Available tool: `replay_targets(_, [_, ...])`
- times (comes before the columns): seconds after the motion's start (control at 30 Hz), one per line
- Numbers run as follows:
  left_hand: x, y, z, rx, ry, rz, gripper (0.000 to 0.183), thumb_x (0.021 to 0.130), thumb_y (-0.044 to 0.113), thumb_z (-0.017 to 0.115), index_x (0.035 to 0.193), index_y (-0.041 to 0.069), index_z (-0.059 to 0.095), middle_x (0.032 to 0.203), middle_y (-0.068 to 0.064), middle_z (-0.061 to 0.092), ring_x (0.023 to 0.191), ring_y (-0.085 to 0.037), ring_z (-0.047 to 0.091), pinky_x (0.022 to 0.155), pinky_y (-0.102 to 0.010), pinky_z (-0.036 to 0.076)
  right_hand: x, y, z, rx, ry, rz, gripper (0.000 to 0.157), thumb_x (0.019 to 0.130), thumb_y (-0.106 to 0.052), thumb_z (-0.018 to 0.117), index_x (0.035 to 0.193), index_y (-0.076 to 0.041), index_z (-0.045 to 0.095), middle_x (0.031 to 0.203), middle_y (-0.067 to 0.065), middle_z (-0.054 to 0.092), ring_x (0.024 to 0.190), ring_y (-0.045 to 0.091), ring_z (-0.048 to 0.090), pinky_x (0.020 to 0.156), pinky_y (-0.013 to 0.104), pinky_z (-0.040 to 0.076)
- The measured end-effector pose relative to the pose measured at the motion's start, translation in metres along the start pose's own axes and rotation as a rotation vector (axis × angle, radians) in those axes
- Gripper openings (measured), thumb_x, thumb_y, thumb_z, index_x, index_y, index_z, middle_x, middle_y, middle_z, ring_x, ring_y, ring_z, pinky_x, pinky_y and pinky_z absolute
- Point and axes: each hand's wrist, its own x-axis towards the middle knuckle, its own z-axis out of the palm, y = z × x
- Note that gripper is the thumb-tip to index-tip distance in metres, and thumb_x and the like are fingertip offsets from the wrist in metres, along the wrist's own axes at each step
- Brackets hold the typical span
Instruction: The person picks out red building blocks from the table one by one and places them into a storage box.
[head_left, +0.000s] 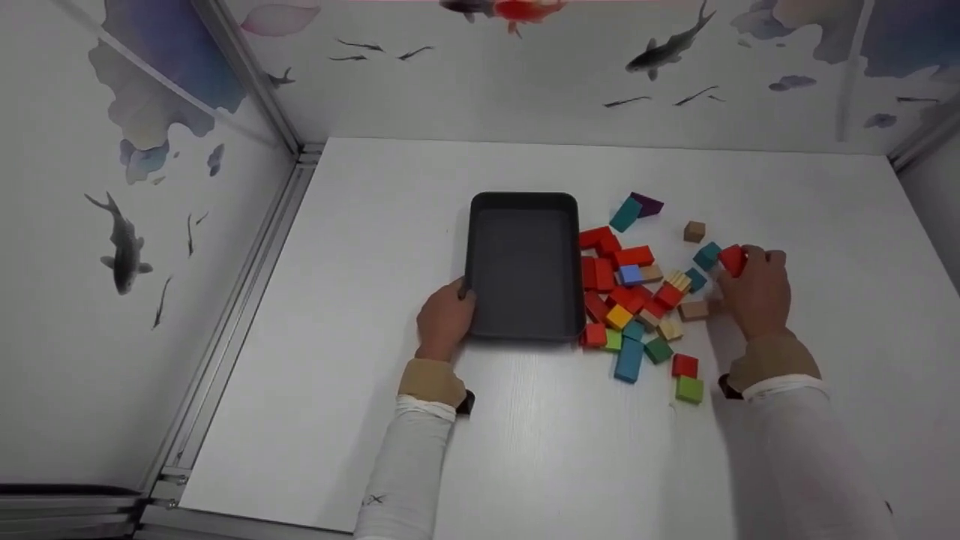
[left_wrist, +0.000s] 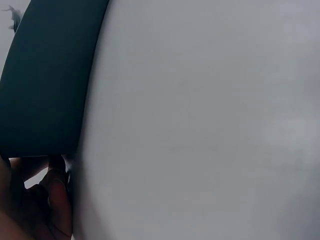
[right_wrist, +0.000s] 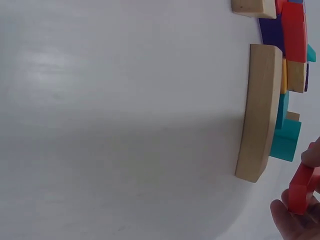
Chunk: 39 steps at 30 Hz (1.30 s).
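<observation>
A dark grey rectangular tray [head_left: 525,330] lies on the white table. My left hand [head_left: 445,319] grips its left rim near the front corner, thumb over the edge. In the left wrist view the tray's dark side [left_wrist: 50,80] rises beside the curled fingers of the left hand [left_wrist: 42,210]. At the right, my right hand [head_left: 756,296] pinches a red block [head_left: 732,260] between thumb and fingers, seen also in the right wrist view as a red block [right_wrist: 301,187]. Just left of this hand are a teal block [head_left: 706,256] and a wooden block [head_left: 694,310].
Many coloured blocks lie heaped against the tray's right side, among them a blue block [head_left: 628,361] and a yellow block [head_left: 619,316]. A purple block [head_left: 648,205] and a small wooden cube [head_left: 694,231] lie farther back. Panels with painted fish [head_left: 667,52] stand behind and at the left.
</observation>
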Motion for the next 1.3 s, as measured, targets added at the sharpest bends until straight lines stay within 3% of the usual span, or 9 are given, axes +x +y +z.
replay_targets(0.1, [-0.001, 0.0, 0.0, 0.005, -0.009, -0.02, 0.042, 0.088, 0.035, 0.044, 0.126, 0.019, 0.052, 0.121, 0.0, 0.055, 0.107, -0.019, 0.052, 0.082, -0.037, 0.042, 0.0, -0.009, 0.001, 0.017, 0.014, -0.035, 0.063, 0.084, -0.018, 0.059, 0.136, -0.001, 0.028, 0.126, 0.027, 0.031, 0.112, 0.04, 0.034, 0.092, 0.051, 0.033])
replay_targets(0.27, [-0.001, 0.002, 0.0, 0.008, -0.011, -0.022, 0.045, 0.088, 0.036, 0.046, 0.129, 0.017, 0.049, 0.124, -0.001, 0.053, 0.112, -0.02, 0.049, 0.088, -0.037, 0.039, -0.001, -0.029, 0.004, 0.028, -0.005, -0.079, 0.062, 0.085, -0.02, 0.058, 0.137, -0.004, 0.028, 0.128, 0.024, 0.033, 0.113, 0.038, 0.034, 0.093, 0.05, 0.032])
replay_targets(0.63, [-0.001, 0.002, 0.0, 0.004, 0.001, -0.013, 0.044, 0.088, 0.035, 0.046, 0.127, 0.018, 0.051, 0.12, -0.001, 0.055, 0.107, -0.02, 0.051, 0.084, -0.038, 0.041, -0.005, -0.074, 0.015, 0.041, -0.046, -0.179, 0.068, 0.078, -0.019, 0.068, 0.136, -0.013, 0.034, 0.129, 0.014, 0.037, 0.112, 0.031, 0.038, 0.085, 0.048, 0.041])
replay_targets(0.93, [0.0, 0.005, -0.001, -0.017, -0.012, 0.003, 0.045, 0.087, 0.037, 0.045, 0.128, 0.019, 0.05, 0.12, -0.001, 0.056, 0.105, -0.019, 0.053, 0.081, -0.036, 0.042, -0.024, -0.106, 0.042, 0.019, -0.153, -0.246, 0.062, 0.081, -0.024, 0.066, 0.134, -0.014, 0.037, 0.121, 0.01, 0.043, 0.107, 0.025, 0.043, 0.085, 0.045, 0.042])
replay_targets(1.07, [0.001, 0.005, -0.004, -0.019, 0.018, -0.018, 0.044, 0.087, 0.036, 0.046, 0.127, 0.018, 0.051, 0.12, -0.001, 0.055, 0.106, -0.019, 0.052, 0.082, -0.036, 0.042, -0.03, -0.127, 0.054, 0.044, -0.162, -0.292, 0.063, 0.08, -0.024, 0.066, 0.134, -0.012, 0.037, 0.123, 0.011, 0.045, 0.108, 0.026, 0.045, 0.085, 0.045, 0.042])
replay_targets(1.3, [-0.001, 0.001, -0.002, -0.003, -0.011, -0.021, 0.045, 0.087, 0.037, 0.045, 0.127, 0.017, 0.051, 0.117, -0.002, 0.057, 0.102, -0.019, 0.054, 0.08, -0.035, 0.042, -0.043, -0.144, 0.079, 0.091, -0.174, -0.355, 0.059, 0.078, -0.023, 0.068, 0.131, -0.013, 0.042, 0.121, 0.008, 0.048, 0.106, 0.023, 0.046, 0.087, 0.043, 0.041])
